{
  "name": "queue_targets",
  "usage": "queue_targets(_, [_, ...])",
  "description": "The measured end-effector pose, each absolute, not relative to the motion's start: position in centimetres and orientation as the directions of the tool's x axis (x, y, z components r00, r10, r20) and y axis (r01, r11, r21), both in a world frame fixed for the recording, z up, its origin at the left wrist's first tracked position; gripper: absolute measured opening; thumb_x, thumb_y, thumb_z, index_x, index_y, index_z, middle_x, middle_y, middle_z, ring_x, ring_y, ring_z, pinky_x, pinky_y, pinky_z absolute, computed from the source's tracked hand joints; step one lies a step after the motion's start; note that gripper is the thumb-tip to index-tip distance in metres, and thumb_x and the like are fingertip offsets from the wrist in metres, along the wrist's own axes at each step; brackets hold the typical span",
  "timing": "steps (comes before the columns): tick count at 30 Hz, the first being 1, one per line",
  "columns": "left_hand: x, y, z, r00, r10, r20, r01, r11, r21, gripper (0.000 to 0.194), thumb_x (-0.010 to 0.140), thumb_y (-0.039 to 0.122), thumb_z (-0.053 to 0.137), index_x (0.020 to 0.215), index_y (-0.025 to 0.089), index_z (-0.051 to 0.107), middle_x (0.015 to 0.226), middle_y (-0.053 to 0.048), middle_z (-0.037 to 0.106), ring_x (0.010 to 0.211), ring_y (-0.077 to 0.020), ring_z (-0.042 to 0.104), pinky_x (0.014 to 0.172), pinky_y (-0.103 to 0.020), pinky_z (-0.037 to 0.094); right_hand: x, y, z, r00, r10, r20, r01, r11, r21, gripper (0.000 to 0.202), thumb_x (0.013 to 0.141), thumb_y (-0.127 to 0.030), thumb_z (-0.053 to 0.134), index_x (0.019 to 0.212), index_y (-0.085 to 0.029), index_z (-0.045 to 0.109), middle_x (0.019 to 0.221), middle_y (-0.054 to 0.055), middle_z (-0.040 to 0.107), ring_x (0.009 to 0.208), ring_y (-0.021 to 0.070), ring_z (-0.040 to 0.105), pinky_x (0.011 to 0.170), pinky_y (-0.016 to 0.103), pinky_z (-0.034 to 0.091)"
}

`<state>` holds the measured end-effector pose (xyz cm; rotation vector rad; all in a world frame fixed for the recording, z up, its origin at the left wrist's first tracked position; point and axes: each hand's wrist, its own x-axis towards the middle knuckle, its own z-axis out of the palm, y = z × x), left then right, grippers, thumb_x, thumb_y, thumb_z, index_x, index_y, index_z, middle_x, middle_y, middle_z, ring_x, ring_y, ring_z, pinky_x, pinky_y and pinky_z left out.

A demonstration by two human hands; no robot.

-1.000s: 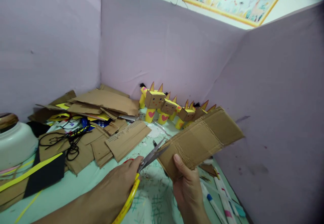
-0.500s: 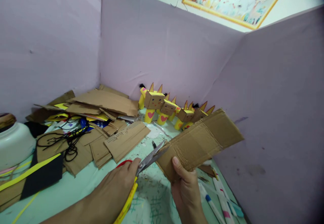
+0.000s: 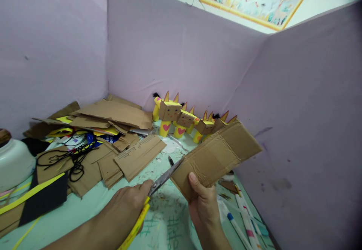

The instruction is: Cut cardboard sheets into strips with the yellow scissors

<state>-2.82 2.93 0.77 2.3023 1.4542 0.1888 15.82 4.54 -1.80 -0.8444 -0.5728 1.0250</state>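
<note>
My left hand [image 3: 128, 201] is closed round the yellow handle of a pair of scissors [image 3: 160, 184]. Their grey blades point up and right and meet the left edge of a cardboard strip [image 3: 217, 155]; the blades look nearly together. My right hand [image 3: 205, 201] grips that strip near its lower left end, thumb on the near face and fingers hidden behind. Creases cross the strip, which is held tilted above the table [image 3: 158, 227]. Just behind the blade tips lies a dark pen-like item [image 3: 170, 161].
Several yellow cardboard figures [image 3: 169, 112] with pointed horns stand at the back. On the left are piled cardboard pieces [image 3: 113, 112], black cord [image 3: 77, 167], a black sheet [image 3: 45, 204] and a white jar [image 3: 15, 163]. Markers [image 3: 237, 227] lie at right. Lilac panels [image 3: 183, 50] enclose the table.
The scissor blades have come together at the strip's left edge; before, they stood apart. My hands and the strip appear slightly further left, along with the whole view.
</note>
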Motion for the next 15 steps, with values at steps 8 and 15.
queue_targets(8, [-2.5,3.1,1.6,0.417,0.903,-0.106,0.869,-0.361,0.339,0.051,0.068,0.002,0.04,0.116,0.017,0.047,0.106,-0.011,0.065,0.097,-0.0237,0.061,0.082,-0.033,0.047,14.8,4.0,-3.6,0.347,0.934,0.09,-0.419,0.24,-0.876,0.084,0.061,-0.025,0.076,0.134,-0.022,0.035,0.109,0.009,0.067,0.092,0.026,0.064,0.084,0.043,0.05])
queue_targets(15, [-2.1,2.6,2.1,0.366,0.923,-0.117,0.926,-0.348,0.147,0.047,0.075,-0.001,0.031,0.113,0.015,0.052,0.104,-0.013,0.066,0.088,-0.0282,0.065,0.072,-0.042,0.05,14.4,3.7,-3.6,0.353,0.932,0.081,-0.438,0.241,-0.866,0.085,0.061,-0.024,0.076,0.135,-0.021,0.033,0.111,0.01,0.066,0.095,0.0276,0.063,0.087,0.047,0.048])
